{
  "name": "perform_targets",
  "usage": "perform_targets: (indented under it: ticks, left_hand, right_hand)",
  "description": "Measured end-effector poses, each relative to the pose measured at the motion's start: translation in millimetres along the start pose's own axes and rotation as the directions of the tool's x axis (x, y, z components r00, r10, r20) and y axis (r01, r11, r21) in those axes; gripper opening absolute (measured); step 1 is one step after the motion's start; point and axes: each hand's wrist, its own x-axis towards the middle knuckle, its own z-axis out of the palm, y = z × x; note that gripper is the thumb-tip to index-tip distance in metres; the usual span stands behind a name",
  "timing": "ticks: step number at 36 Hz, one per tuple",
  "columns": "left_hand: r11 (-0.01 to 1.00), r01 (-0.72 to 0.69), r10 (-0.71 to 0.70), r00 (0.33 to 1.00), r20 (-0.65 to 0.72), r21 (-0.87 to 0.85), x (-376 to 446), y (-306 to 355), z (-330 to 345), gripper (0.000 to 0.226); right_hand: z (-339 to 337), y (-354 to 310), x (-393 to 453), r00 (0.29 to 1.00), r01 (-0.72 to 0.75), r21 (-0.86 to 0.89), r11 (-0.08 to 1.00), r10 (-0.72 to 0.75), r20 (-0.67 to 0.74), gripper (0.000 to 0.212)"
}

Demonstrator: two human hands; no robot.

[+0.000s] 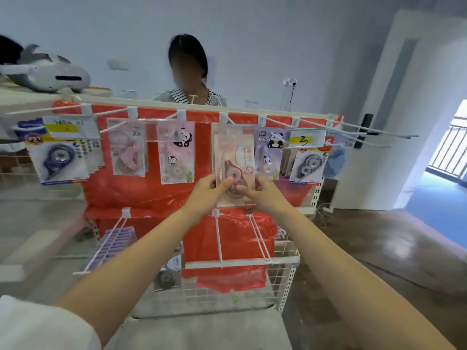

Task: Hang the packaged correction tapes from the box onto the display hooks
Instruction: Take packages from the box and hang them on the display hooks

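Left hand (211, 189) and right hand (257, 192) both pinch the lower edges of the pink carded correction tape package (233, 160), held up against the white wire display hook (228, 120).

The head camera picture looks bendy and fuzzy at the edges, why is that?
In the head view the wide lens bows the top rail and stretches the forearms near the bottom; the left edge and the sleeve are smeared; the pack held by the left hand and right hand is fairly sharp, with pale glare on its plastic; the floor shines by the doorway.
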Motion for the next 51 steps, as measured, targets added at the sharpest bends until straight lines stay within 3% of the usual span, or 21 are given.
perform_targets:
  ticks: [2, 5, 8, 11, 17, 20, 27, 40, 46, 51]
  left_hand:
    - [0.998, 0.029, -0.026, 0.999, -0.039, 0.06, 0.1, -3.4, -2.6, 0.073]
    - [0.979, 0.056, -0.046, 0.997, -0.055, 0.198, -4.2, -4.2, -5.2, 0.038]
    - [0.923, 0.037, -0.039, 0.999, -0.002, 0.382, -5.6, -15.4, -10.9, 0.02]
    - [0.816, 0.034, -0.061, 0.998, 0.029, 0.577, -3.7, -24.3, -21.7, 0.017]
    - [0.69, -0.028, -0.021, 0.998, 0.059, 0.723, 12.3, -25.5, -38.6, 0.016]
    - [0.625, -0.097, 0.008, 0.993, 0.117, 0.775, 21.0, -27.9, -44.2, 0.018]
    - [0.61, -0.22, 0.083, 0.973, 0.214, 0.762, 33.5, -39.4, -54.5, 0.017]
    - [0.602, -0.344, 0.1, 0.928, 0.36, 0.721, 52.9, -67.2, -72.5, 0.009]
    - [0.495, -0.494, 0.114, 0.852, 0.511, 0.714, 53.2, -82.9, -53.9, 0.022]
    - [0.506, -0.6, 0.119, 0.76, 0.639, 0.619, 43.7, -89.2, -15.2, 0.022]
  right_hand:
    - [5.6, 7.8, 3.2, 1.0, -0.021, 0.015, 1.0, 0.021, 0.006, 0.03]
    - [14.3, 8.8, 8.5, 0.999, -0.019, -0.044, 0.999, 0.017, -0.049, 0.035]
    - [20.9, 4.5, 15.5, 0.995, -0.03, -0.044, 0.999, 0.026, -0.096, 0.037]
    - [25.5, 3.0, 25.7, 0.99, -0.069, 0.002, 0.998, 0.069, -0.122, 0.037]
    - [33.2, 1.0, 45.7, 0.984, -0.158, 0.038, 0.987, 0.16, -0.076, 0.028]
    - [40.2, 4.3, 58.5, 0.981, -0.177, -0.033, 0.984, 0.174, -0.083, 0.031]
    - [55.1, 5.7, 79.3, 0.98, -0.171, -0.099, 0.98, 0.159, -0.118, 0.034]
    - [74.6, 5.4, 100.9, 0.939, -0.254, -0.134, 0.958, 0.211, -0.272, 0.03]
    - [59.6, 15.5, 82.3, 0.949, -0.258, -0.484, 0.836, 0.124, -0.291, 0.047]
    - [30.3, 24.7, 50.0, 0.939, -0.329, -0.654, 0.681, 0.165, -0.301, 0.046]
